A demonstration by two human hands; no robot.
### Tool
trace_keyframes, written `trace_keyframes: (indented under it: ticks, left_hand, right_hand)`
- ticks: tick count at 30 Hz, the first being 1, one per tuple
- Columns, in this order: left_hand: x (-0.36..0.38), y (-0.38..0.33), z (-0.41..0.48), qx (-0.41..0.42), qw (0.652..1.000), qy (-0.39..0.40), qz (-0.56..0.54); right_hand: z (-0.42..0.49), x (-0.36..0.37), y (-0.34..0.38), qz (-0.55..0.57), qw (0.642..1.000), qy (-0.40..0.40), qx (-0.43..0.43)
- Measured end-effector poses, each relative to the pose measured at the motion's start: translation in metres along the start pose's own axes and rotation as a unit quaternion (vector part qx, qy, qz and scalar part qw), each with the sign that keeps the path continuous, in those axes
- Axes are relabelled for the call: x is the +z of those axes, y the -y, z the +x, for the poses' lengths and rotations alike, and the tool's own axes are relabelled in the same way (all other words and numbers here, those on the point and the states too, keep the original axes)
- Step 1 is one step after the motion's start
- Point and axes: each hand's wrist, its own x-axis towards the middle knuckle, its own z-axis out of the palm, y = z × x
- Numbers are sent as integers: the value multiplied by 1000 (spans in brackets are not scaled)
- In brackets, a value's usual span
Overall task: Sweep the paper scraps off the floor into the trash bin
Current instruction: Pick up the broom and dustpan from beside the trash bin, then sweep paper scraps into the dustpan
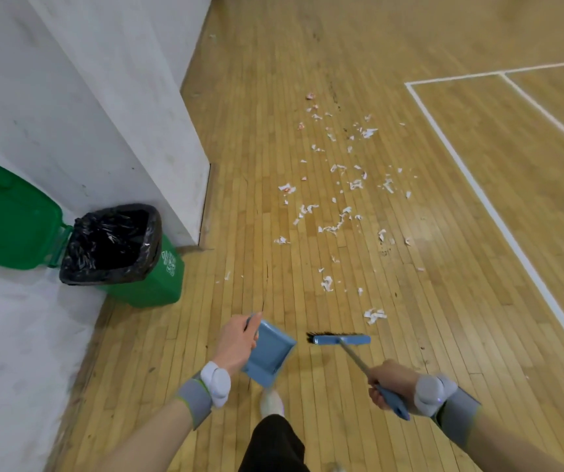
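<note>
Torn white paper scraps [338, 199] lie scattered over the wooden floor ahead of me, the nearest clump just beyond the broom head. My left hand [236, 342] grips the handle of a blue dustpan [268, 352], which hangs above the floor. My right hand [389, 383] grips the blue handle end of a broom [340, 339]; its blue head with black bristles sits low over the floor in front of me. A green trash bin [158, 281] with a black liner stands open at the left, against the white wall, its lid [8, 216] flipped back.
A white wall corner [192, 158] juts out just behind the bin. White court lines [478, 185] run across the floor on the right. My shoe [271, 401] and dark trouser leg show at the bottom centre.
</note>
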Motion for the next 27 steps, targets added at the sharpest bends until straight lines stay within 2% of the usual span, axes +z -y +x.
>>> trace_keyframes:
  ticks: [6, 9, 12, 15, 19, 27]
  left_hand:
    - [-40, 13, 62, -32, 999, 17, -24]
    - [-67, 24, 91, -44, 998, 18, -46]
    - [-103, 40, 119, -62, 997, 13, -40]
    - [-137, 56, 137, -66, 997, 23, -44]
    - [-167, 66, 151, -84, 995, 24, -52]
    - [-192, 86, 199, -147, 989, 13, 1]
  right_hand:
    - [37, 34, 56, -70, 996, -17, -49]
    - [54, 57, 103, -105, 994, 11, -1]
    - [72, 80, 159, -153, 986, -29, 63]
    - [96, 111, 203, -197, 975, -89, 54]
    - [121, 153, 242, -246, 962, -71, 94]
    - [195, 213, 328, -339, 936, -87, 33]
